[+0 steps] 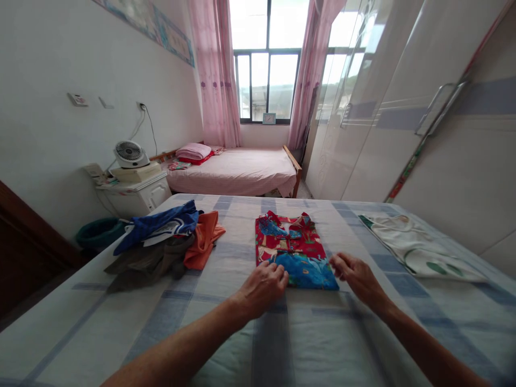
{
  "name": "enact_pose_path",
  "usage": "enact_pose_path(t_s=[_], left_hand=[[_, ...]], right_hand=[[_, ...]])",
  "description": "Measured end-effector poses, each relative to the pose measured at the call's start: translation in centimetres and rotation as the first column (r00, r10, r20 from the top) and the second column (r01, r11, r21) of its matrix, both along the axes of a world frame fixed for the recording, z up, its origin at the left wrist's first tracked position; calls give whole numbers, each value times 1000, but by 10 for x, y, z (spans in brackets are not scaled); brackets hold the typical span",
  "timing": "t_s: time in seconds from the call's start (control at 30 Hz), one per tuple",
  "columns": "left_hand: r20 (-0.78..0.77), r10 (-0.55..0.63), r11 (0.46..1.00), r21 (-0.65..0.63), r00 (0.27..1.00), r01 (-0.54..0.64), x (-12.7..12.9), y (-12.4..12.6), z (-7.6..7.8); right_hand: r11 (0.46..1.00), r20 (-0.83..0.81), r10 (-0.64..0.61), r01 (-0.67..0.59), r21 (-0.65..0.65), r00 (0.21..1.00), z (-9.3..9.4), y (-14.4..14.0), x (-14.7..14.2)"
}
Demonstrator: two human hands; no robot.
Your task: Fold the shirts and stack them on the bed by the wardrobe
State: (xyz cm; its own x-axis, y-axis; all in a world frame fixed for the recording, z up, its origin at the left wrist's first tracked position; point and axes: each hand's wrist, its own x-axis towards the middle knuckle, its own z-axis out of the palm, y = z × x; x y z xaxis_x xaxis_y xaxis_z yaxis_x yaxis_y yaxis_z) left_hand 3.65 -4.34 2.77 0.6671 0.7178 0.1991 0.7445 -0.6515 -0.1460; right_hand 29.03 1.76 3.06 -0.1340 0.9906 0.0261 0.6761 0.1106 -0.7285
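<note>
A folded red and blue patterned shirt (300, 244) lies flat on the bed, its collar toward the window. My left hand (266, 285) is at the shirt's near left corner, fingers curled closed on the edge. At the opposite side, my right hand (352, 271) has its fingers pinched together on the right edge, just above the near right corner. The fingertips of both hands are partly hidden. To the right, a white garment with green trim (419, 247) is spread out on the sheet.
On the bed's left lies a heap of clothes with a blue garment (161, 221), an orange one (203, 239) and dark ones. The checked bedsheet (217, 333) covers the bed. Beyond stand a pink bed (250, 166), a cabinet with a fan (131, 153), and a wardrobe (371, 107).
</note>
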Motion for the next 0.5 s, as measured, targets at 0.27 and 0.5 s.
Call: enact_pose_path(t_s=[0.27, 0.5], left_hand=[[300, 201, 971, 62, 932, -229, 2, 21, 14], [496, -63, 984, 176, 866, -29, -12, 22, -13]], right_hand=[[717, -831, -307, -462, -522, 464, 7, -71, -63], [934, -905, -325, -59, -354, 274, -23, -13, -114]])
